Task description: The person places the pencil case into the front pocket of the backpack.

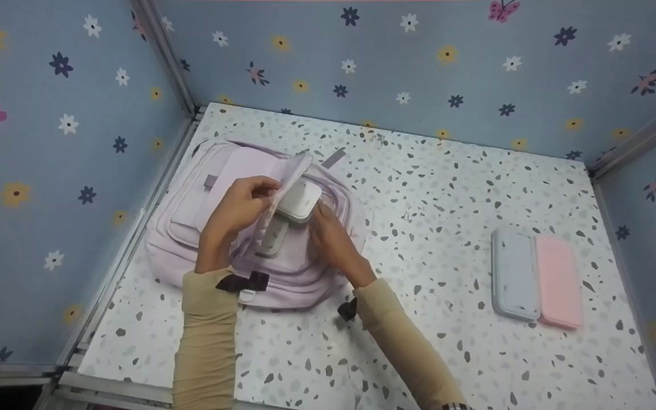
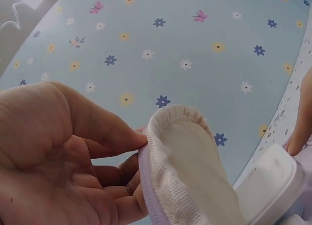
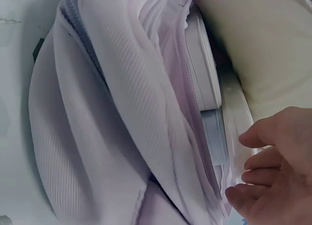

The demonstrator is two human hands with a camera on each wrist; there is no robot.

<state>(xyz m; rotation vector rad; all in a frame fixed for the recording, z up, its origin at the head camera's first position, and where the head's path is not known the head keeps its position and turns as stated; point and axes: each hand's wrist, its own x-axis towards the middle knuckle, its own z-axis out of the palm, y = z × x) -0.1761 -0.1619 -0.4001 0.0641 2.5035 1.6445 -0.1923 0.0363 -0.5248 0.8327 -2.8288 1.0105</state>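
A pale lilac backpack (image 1: 185, 228) lies on the table with a front pocket open. My left hand (image 1: 242, 205) pinches the edge of the pocket flap (image 2: 161, 161) between thumb and fingers, holding it up so its cream lining shows. A white rounded case (image 1: 299, 200) tilts out of the pocket, above a greyish case (image 1: 273, 238). My right hand (image 1: 333, 239) reaches into the opening, a fingertip at the white case's edge. In the right wrist view its fingers (image 3: 261, 161) are loosely bent beside the cases, nothing between them. Inside, a blue-grey case (image 3: 214, 135) shows.
On the right side of the speckled table (image 1: 419, 228) a grey-blue case (image 1: 515, 276) and a pink case (image 1: 558, 282) lie side by side. Flower-patterned panels (image 1: 362, 62) stand around the table's left, back and right.
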